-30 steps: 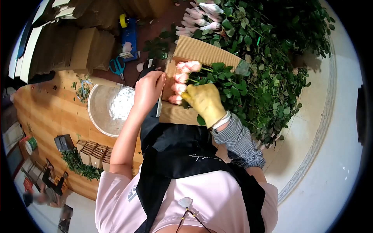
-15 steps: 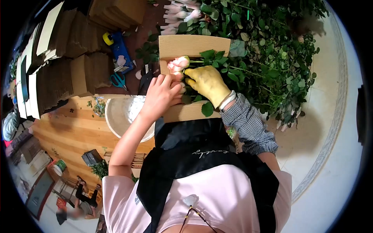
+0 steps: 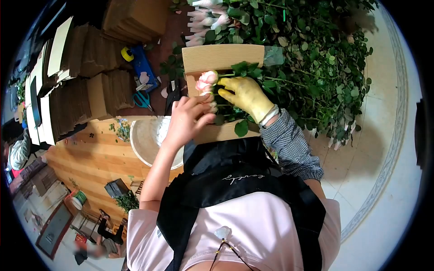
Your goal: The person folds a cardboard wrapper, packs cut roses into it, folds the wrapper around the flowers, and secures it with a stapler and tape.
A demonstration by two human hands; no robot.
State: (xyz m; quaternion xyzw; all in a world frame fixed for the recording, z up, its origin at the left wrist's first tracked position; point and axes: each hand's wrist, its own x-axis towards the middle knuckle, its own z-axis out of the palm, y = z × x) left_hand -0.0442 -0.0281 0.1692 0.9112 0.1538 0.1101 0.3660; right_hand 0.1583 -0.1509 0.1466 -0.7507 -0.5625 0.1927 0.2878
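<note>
Pink roses [image 3: 207, 78] lie with their heads lined up on a sheet of corrugated cardboard [image 3: 224, 55], their leafy stems pointing right. My bare left hand [image 3: 191, 118] rests at the lower blooms. Its fingers are spread and touch the rose heads, partly covering them. My right hand [image 3: 246, 95], in a yellow glove, lies over the stems just behind the blooms. Its forefinger and thumb are apart, with no stem visibly gripped between them. The palm side of the glove is hidden.
A large heap of leafy rose stems [image 3: 316, 72] fills the right, with several net-wrapped blooms [image 3: 208, 20] above. Cardboard stacks [image 3: 68, 99], turquoise scissors [image 3: 143, 100] and a blue tape dispenser [image 3: 143, 67] are at left. A white bucket [image 3: 141, 147] stands below; a person [image 3: 110, 241] sits farther off.
My left hand has drawn back slightly and its fingers have opened away from the upper blooms. The gloved hand stays near the stems. The whole view has shifted a little.
</note>
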